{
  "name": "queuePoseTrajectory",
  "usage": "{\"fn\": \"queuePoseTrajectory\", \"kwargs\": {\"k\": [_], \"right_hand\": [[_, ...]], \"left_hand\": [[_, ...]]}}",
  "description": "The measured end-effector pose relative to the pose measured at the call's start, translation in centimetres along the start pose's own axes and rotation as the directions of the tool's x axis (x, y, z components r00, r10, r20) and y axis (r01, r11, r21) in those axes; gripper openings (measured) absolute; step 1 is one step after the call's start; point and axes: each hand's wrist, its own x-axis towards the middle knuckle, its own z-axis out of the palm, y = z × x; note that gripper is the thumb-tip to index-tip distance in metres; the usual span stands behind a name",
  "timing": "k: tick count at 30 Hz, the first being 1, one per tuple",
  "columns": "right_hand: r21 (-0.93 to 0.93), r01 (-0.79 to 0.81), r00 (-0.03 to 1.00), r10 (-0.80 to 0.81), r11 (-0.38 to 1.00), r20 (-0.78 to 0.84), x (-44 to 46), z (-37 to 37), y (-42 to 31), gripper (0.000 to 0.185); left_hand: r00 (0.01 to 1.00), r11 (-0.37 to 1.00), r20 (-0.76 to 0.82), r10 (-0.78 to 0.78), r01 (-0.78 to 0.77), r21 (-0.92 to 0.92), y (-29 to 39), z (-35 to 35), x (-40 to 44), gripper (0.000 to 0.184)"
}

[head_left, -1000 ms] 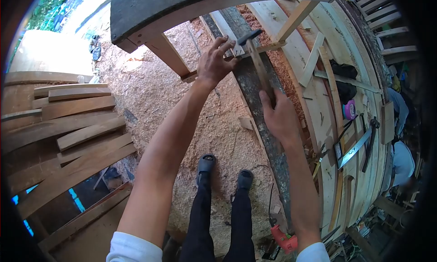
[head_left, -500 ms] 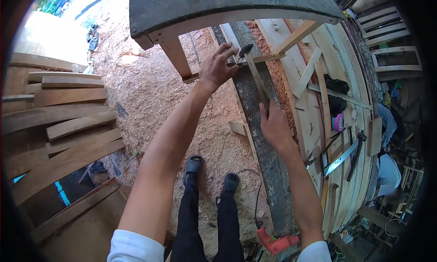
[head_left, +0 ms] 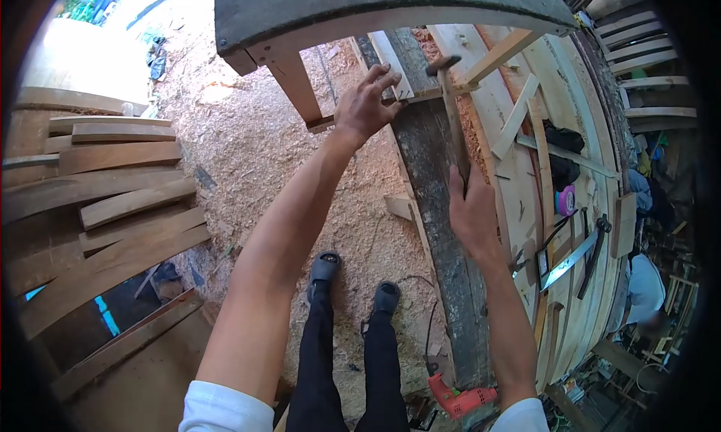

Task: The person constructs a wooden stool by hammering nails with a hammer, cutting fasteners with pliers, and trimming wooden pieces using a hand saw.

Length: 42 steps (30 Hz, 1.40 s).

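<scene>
My right hand [head_left: 475, 210] is wrapped around the wooden handle of a hammer [head_left: 454, 120], whose dark head is raised above the wooden rail [head_left: 434, 95]. Across the bench, my left hand [head_left: 365, 107] lies over that rail with its fingers bent and thumb apart, gripping it. Thin nails [head_left: 404, 95] stick up from the rail just right of my left thumb. The rail joins two legs of a wooden frame, topped by a dark curved board [head_left: 390, 11]. The underside of my left palm is hidden.
A dark, worn bench beam [head_left: 439, 229] runs beneath the frame. Planks, a handsaw [head_left: 571, 261], a second hammer [head_left: 595, 255] and a purple tape roll [head_left: 565, 200] lie at right. A red drill [head_left: 460, 397] is near my feet. Curved boards [head_left: 120, 165] are stacked left; another person bends at far right.
The hammer has lifted away from the nails and moved right with my right hand. My left fingers have parted slightly from the nails. The view has shifted a little.
</scene>
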Motion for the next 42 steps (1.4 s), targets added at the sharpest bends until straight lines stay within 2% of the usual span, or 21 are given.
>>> {"fn": "queuePoseTrajectory", "kwargs": {"k": [2,3,5,8,10,12,14,15,16,17,18,20,24,26,30,32,33,35,39,41,42], "right_hand": [[0.162,0.11,0.994,-0.105,0.981,-0.041,-0.2,-0.1,-0.8,0.035],[0.163,0.107,0.994,-0.103,0.981,-0.037,0.0,0.1,-0.7,0.035],[-0.036,0.06,0.996,-0.057,0.998,0.074,0.5,0.4,-0.2,0.032],[-0.104,0.06,0.996,-0.053,0.993,0.07,0.6,0.8,0.7,0.03],[-0.036,0.09,0.995,-0.088,0.995,0.042,0.4,0.6,0.1,0.03],[0.035,0.12,0.993,-0.12,0.992,0.01,0.3,0.7,-0.3,0.029],[0.02,0.08,0.995,-0.081,0.997,0.065,0.2,0.7,-0.6,0.034],[0.018,0.079,0.995,-0.08,0.997,0.064,0.3,0.7,-0.5,0.034],[-0.07,0.051,0.994,-0.044,0.996,0.099,0.4,0.7,-0.2,0.032],[-0.158,0.026,0.991,-0.005,0.987,0.132,0.5,0.8,-0.1,0.03],[-0.157,0.031,0.991,-0.01,0.987,0.13,0.6,0.7,-0.5,0.03],[0.031,0.121,0.992,-0.122,0.992,0.036,0.1,0.2,-1.4,0.025],[0.091,0.193,0.98,-0.187,0.977,-0.069,0.0,1.1,-1.2,0.025],[-0.099,0.148,0.986,-0.139,0.984,0.097,0.6,2.3,0.8,0.024],[-0.019,0.138,0.987,-0.136,0.99,0.088,0.4,0.9,-1.5,0.023],[0.104,0.132,0.991,-0.135,0.986,0.019,0.3,-0.1,-3.1,0.024],[0.103,0.129,0.991,-0.131,0.986,0.022,0.3,0.5,-2.2,0.024],[-0.081,0.093,0.992,-0.085,0.992,0.093,0.6,1.8,0.3,0.029],[-0.104,0.188,0.982,-0.185,0.977,0.035,0.4,0.8,-0.7,0.026],[0.055,0.032,0.998,-0.035,0.998,0.06,0.3,-0.7,-3.5,0.026],[0.058,0.027,0.997,-0.031,0.998,0.064,0.5,0.2,-2.3,0.026]], "left_hand": [[1.0,1.0,0.013,-0.015,0.015,-0.004,0.2,-0.3,0.0,0.043],[0.997,0.999,0.061,-0.045,0.047,-0.024,0.4,-0.5,0.0,0.043],[0.991,0.996,0.111,-0.076,0.081,-0.042,0.7,-1.2,0.2,0.043],[0.983,0.993,0.149,-0.112,0.116,-0.022,0.7,-0.9,0.1,0.043],[0.999,1.0,0.04,-0.024,0.024,0.01,0.3,-0.4,0.1,0.045],[1.0,1.0,0.028,-0.012,0.012,0.023,0.1,-0.2,0.0,0.044],[1.0,0.999,0.01,0.003,-0.003,0.035,0.3,-0.5,0.0,0.044],[0.994,0.998,0.083,-0.066,0.066,-0.001,0.8,-1.0,0.1,0.043],[0.979,0.99,0.156,-0.13,0.137,-0.03,1.1,-1.4,0.2,0.042],[0.98,0.99,0.154,-0.13,0.136,-0.029,1.2,-1.5,0.2,0.042],[0.984,0.993,0.137,-0.111,0.115,-0.025,0.9,-1.5,0.2,0.043],[0.988,0.995,0.128,-0.091,0.096,-0.028,0.7,-1.1,0.1,0.043],[0.992,0.997,0.102,-0.067,0.071,-0.03,0.6,-0.9,0.0,0.044],[0.99,0.996,0.11,-0.088,0.091,-0.022,0.9,-1.3,0.2,0.045],[0.988,0.994,0.136,-0.07,0.081,-0.077,0.7,-1.1,0.0,0.045],[0.996,0.999,0.077,-0.036,0.038,-0.026,0.4,-0.8,0.0,0.047],[0.994,0.998,0.096,-0.055,0.059,-0.036,0.3,-0.8,0.0,0.046],[0.996,0.998,0.065,-0.055,0.057,-0.028,0.6,-0.8,-0.1,0.044],[0.997,0.998,0.052,-0.054,0.056,-0.027,0.4,-0.8,0.3,0.042],[0.996,0.998,0.07,-0.046,0.049,-0.038,0.3,-0.7,0.0,0.043],[0.996,0.998,0.077,-0.048,0.051,-0.036,0.4,-1.0,0.0,0.043]]}}
